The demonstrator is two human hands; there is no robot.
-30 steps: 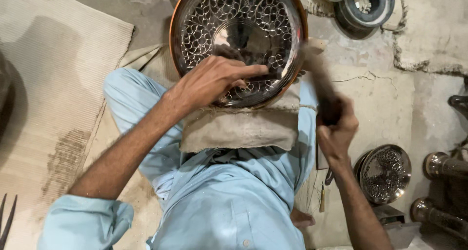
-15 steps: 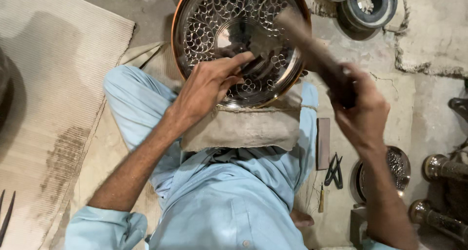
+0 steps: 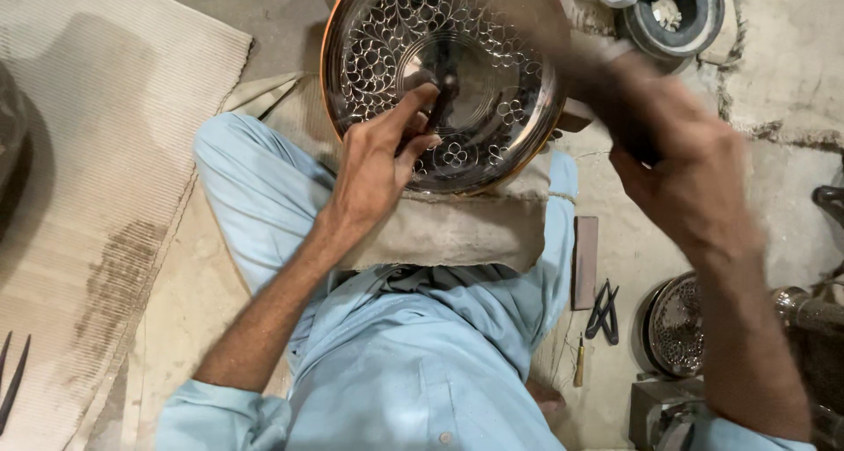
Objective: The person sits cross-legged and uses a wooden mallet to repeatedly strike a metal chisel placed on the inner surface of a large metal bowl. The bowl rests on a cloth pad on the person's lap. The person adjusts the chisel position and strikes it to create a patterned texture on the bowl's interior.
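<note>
A round metal plate (image 3: 492, 55) with an engraved floral pattern and a copper rim rests on a cloth pad (image 3: 457, 231) over my knees. My left hand (image 3: 382, 161) pinches a small dark chisel (image 3: 432, 99) upright against the plate's centre. Raised over the plate's right edge, my right hand (image 3: 694, 187) grips a hammer (image 3: 571, 47), which is blurred by motion. The hammer's head is over the upper right of the plate, apart from the chisel.
A ribbed beige mat (image 3: 97, 178) lies at left. On the concrete floor at right are a small flat bar (image 3: 585, 262), dark pliers (image 3: 603, 310), an awl (image 3: 578, 361), a smaller engraved plate (image 3: 675, 323) and a round ring-shaped object (image 3: 677, 11).
My right hand has lifted the hammer from low beside the plate to high over its right side. My left hand has slid the chisel upward toward the plate's centre.
</note>
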